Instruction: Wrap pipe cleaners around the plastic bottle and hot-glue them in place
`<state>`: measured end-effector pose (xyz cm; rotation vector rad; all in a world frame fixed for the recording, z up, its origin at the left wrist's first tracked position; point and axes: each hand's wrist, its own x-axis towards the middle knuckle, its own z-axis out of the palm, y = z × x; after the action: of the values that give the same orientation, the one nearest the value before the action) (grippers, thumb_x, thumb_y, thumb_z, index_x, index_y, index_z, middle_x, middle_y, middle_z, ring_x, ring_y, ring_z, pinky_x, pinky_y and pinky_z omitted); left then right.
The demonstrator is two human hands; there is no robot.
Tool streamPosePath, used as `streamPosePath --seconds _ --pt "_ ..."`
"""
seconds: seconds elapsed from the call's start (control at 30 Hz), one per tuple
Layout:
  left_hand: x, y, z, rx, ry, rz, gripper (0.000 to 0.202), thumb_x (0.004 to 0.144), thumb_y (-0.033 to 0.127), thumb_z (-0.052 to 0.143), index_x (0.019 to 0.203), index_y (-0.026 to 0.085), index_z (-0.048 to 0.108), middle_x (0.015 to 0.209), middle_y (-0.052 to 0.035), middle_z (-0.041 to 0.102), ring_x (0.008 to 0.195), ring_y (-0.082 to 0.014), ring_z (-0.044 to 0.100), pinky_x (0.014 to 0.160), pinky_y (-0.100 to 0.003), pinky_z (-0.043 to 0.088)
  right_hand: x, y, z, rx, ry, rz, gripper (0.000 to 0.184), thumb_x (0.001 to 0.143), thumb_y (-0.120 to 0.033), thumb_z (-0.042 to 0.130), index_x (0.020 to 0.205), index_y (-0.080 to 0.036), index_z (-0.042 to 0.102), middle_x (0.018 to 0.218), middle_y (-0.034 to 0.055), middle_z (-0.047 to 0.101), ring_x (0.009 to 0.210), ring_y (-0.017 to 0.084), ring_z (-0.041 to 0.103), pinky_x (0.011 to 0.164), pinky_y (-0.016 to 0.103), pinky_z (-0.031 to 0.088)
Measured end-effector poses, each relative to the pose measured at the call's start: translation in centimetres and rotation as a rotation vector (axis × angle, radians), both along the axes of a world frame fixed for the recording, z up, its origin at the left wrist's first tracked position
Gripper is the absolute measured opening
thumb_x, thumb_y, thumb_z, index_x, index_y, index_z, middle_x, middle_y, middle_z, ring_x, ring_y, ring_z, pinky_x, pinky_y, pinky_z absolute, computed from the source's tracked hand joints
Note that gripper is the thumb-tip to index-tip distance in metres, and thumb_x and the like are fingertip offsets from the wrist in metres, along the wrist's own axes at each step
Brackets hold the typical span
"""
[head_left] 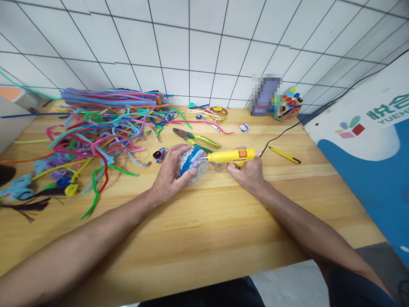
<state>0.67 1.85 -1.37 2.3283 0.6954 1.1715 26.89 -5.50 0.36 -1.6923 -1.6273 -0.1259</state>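
1. The left hand (171, 172) grasps a clear, blue-banded piece (202, 174) at the middle of the table (204, 238), fingers and thumb around its left side, probably to steady it while leaving the right side reachable.
2. The right hand (249, 175) is wrapped around the handle of a yellow glue gun (225, 156), nozzle pointing left at the piece; whether they touch I cannot tell.
3. The cord (289, 128) runs off far right, away from the left hand.
4. Pliers (182, 134) and small scissors (218, 168) lie close beyond the work, cramping that side.
5. Tangled pipe cleaners (99, 147) crowd the left; a yellow cutter (284, 154) lies right.
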Motion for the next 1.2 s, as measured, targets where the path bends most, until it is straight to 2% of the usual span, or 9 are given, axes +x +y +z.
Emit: streamPosePath --seconds 0.33,0.53,0.7,0.97,1.2 --pt "0.1 0.02 -0.18 0.006 -0.036 -0.013 0.052 0.105 0.047 0.062 0.151 0.029 0.046 0.146 -0.0127 0.057 0.139 -0.0293 0.055 0.118 -0.052 0.049 -0.31 -0.02 -0.24 0.033 0.012 0.038 0.025 0.069 -0.024 0.058 0.092 -0.023 0.066 0.062 -0.0015 0.069 0.056 0.019 0.067 0.059 0.028 0.054" --pt "0.06 -0.01 -0.11 0.003 -0.011 0.001 0.053 0.105 0.05 0.059 0.151 0.029 0.044 0.146 -0.0131 0.057 0.138 -0.0305 0.056 0.117 -0.055 0.049 0.23 0.06 0.06 0.01 0.053 0.026 0.023 0.067 -0.022 0.056 0.089 -0.024 0.064 0.067 -0.0009 0.07 0.061 0.02 0.07 0.063 0.029 0.057" --pt "0.05 -0.01 0.02 0.015 -0.004 0.0 0.052 0.106 0.051 0.059 0.151 0.029 0.044 0.145 -0.0131 0.057 0.137 -0.0299 0.057 0.116 -0.054 0.05 0.26 0.19 -0.35 0.035 0.001 0.039 0.018 0.067 -0.025 0.057 0.084 -0.023 0.063 0.058 -0.0023 0.063 0.051 0.018 0.062 0.056 0.029 0.053" --pt "0.0 0.02 -0.18 -0.017 -0.016 0.0 0.054 0.104 0.048 0.061 0.152 0.029 0.045 0.147 -0.0133 0.056 0.139 -0.0313 0.056 0.118 -0.056 0.049 -0.04 0.13 -0.12 -0.006 -0.002 0.013 0.026 0.068 -0.024 0.058 0.093 -0.024 0.065 0.064 -0.0005 0.068 0.06 0.021 0.068 0.063 0.03 0.057" --pt "-0.03 0.12 -0.42 -0.035 -0.031 0.001 0.052 0.104 0.047 0.062 0.151 0.028 0.046 0.147 -0.0132 0.057 0.139 -0.03 0.056 0.118 -0.054 0.048 0.52 0.2 -0.23 0.006 0.051 0.066 0.019 0.067 -0.023 0.057 0.085 -0.025 0.061 0.063 -0.0028 0.064 0.057 0.019 0.064 0.061 0.029 0.055"
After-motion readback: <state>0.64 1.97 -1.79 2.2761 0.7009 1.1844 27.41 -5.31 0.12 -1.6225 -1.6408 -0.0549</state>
